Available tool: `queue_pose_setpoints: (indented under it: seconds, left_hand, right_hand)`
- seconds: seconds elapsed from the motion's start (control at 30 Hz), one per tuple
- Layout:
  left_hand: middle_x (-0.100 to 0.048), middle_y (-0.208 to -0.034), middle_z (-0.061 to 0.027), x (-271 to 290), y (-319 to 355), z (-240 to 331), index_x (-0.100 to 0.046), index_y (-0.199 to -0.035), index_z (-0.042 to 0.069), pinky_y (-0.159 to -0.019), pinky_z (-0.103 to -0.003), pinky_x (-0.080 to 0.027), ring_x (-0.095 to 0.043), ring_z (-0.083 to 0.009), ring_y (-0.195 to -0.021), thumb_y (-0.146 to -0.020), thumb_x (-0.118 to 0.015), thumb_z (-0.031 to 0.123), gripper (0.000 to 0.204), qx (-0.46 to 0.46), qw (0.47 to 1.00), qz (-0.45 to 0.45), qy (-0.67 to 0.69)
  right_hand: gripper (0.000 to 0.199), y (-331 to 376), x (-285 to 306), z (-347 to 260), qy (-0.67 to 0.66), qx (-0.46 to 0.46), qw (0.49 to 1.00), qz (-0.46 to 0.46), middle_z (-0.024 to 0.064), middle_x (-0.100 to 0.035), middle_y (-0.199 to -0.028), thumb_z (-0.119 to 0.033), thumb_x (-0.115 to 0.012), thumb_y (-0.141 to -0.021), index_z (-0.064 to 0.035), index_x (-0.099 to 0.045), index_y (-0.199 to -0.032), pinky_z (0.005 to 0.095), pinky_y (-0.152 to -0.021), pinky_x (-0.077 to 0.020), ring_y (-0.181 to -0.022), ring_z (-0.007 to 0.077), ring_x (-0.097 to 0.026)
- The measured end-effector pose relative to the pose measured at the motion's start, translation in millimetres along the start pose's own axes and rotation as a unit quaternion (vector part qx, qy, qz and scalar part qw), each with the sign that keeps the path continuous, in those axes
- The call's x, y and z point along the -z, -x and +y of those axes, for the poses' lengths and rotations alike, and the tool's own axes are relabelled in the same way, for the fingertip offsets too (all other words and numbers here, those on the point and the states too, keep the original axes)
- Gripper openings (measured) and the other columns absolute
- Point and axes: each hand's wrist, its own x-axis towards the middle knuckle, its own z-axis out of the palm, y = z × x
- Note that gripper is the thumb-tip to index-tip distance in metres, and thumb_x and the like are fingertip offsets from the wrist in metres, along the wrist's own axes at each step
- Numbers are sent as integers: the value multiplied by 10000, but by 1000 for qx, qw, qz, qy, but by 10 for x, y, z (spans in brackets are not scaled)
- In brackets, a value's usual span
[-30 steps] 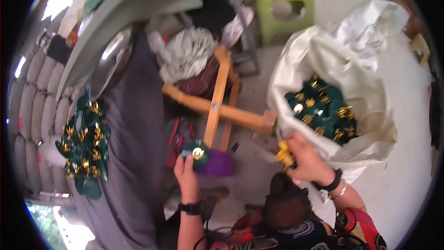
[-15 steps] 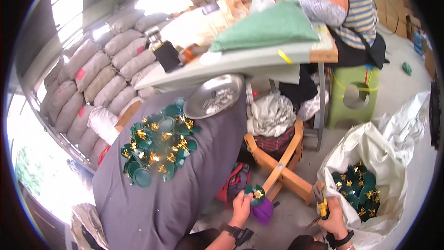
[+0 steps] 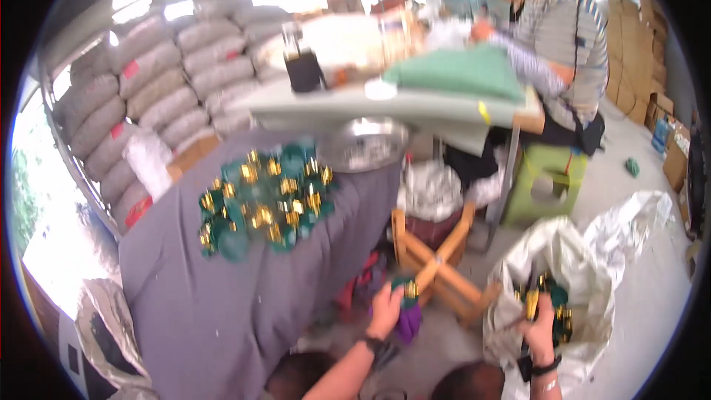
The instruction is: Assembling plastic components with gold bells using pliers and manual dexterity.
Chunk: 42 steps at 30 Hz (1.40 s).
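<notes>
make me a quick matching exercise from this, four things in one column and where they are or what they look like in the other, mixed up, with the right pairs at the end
Column one
1. left hand
2. right hand
3. metal bowl
4. wooden frame

Column two
A. round and silver-coloured
B. at the mouth of the white sack, with a yellow tool
C. crossed in an X
D. holding a green and gold piece

Right pairs: 1-D, 2-B, 3-A, 4-C
</notes>
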Motion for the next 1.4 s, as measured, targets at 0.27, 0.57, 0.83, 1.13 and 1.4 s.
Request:
queue_pose_setpoints:
  seconds: [0.27, 0.57, 0.83, 1.13, 1.4]
  left_hand:
    - [-528, -802, 33, 61, -102, 109, -555, -883, 29, -691, -249, -426, -461, -67, -747, -952, -556, 140, 131, 106, 990, -6, 96]
    - [-553, -851, 24, 64, -15, 424, -584, -958, 18, -731, -243, -407, -462, -73, -796, -951, -520, 137, 135, 150, 988, 3, 39]
    - [-657, -926, -7, 68, -678, 1076, -668, -1052, -13, -816, -242, -448, -568, -80, -874, -883, -562, 52, 209, 185, 970, -159, -20]
    - [-660, -978, -77, -645, -1551, 664, -666, -1039, -4, -843, -275, -468, -601, -138, -916, -872, -644, 97, 196, 210, 878, -423, -77]
    - [-531, -1361, -169, -355, -1069, 665, -652, -1152, 22, -991, -341, -430, -553, -247, -1198, -873, -659, 159, 310, 189, 813, -515, -194]
  right_hand:
    - [429, 47, -77, 833, 59, -121, 991, 27, 118, -487, -833, -17, -675, -519, 32, -541, -924, 344, -723, -430, -768, 280, -486]
    - [512, 63, -244, 765, 112, 22, 993, -9, 200, -487, -1039, 49, -616, -558, 55, -508, -1059, 370, -808, -461, -912, 392, -522]
    - [520, 121, -276, 895, 108, -15, 993, -49, 192, -461, -1102, 33, -665, -559, 37, -506, -1054, 403, -851, -466, -997, 408, -518]
    - [522, 96, -311, 919, 88, -33, 994, -48, 171, -493, -1108, -15, -695, -570, 34, -534, -1064, 395, -826, -480, -990, 379, -550]
    - [510, 172, -257, 933, 65, -54, 994, -63, 178, -492, -1108, -6, -700, -569, 23, -537, -1051, 402, -817, -483, -980, 385, -551]
